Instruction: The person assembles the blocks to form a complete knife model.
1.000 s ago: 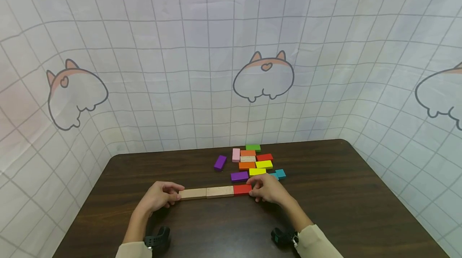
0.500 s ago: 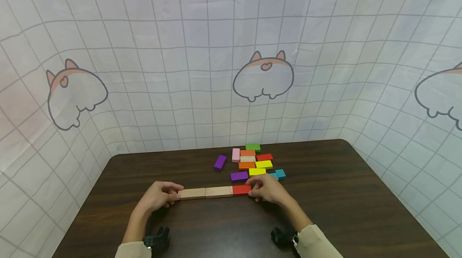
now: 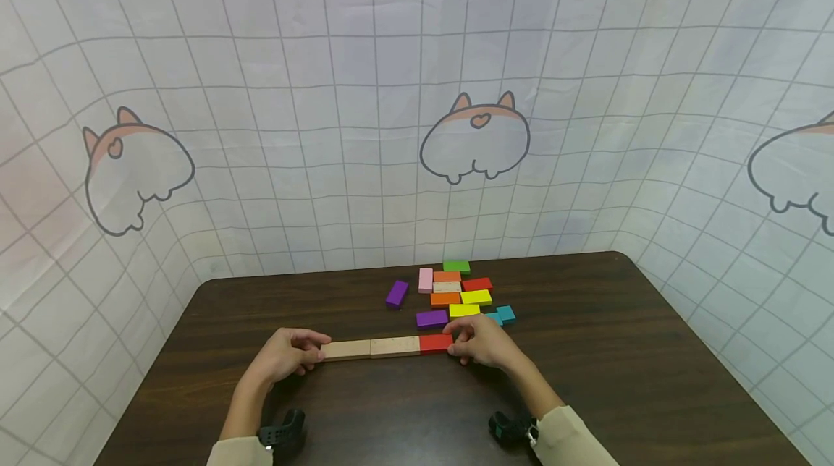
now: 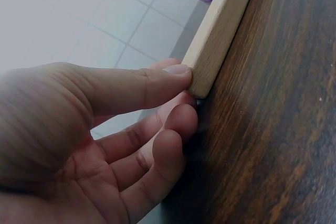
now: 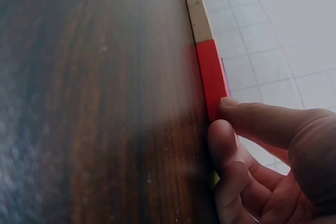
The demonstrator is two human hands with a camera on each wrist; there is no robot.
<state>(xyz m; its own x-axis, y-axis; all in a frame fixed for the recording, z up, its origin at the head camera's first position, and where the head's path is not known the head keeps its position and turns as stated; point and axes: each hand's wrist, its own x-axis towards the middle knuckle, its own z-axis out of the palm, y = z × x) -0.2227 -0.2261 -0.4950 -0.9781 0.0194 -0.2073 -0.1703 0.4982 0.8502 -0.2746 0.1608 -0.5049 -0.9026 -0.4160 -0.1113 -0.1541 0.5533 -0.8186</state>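
Observation:
Two plain wooden blocks, a left one (image 3: 345, 350) and a middle one (image 3: 395, 346), lie end to end with a red block (image 3: 435, 343) in a straight row on the dark table. My left hand (image 3: 283, 357) pinches the outer end of the left wooden block (image 4: 218, 45), thumb on its near face and the other fingers loosely bent below. At the opposite end, my right hand (image 3: 485, 339) pinches the red block (image 5: 211, 74) near its outer end. The right index finger is mostly hidden behind the thumb in the right wrist view.
Behind the row lies a loose group of coloured blocks, among them a purple block (image 3: 432, 319), a yellow block (image 3: 465, 311) and a green block (image 3: 457, 266). Another purple block (image 3: 397, 294) sits apart to the left. A patterned cloth (image 3: 365, 162) hangs behind the table.
The row of blocks and both hands have shifted very slightly to the left. Each hand keeps its hold, and the blocks behind stay as they were.

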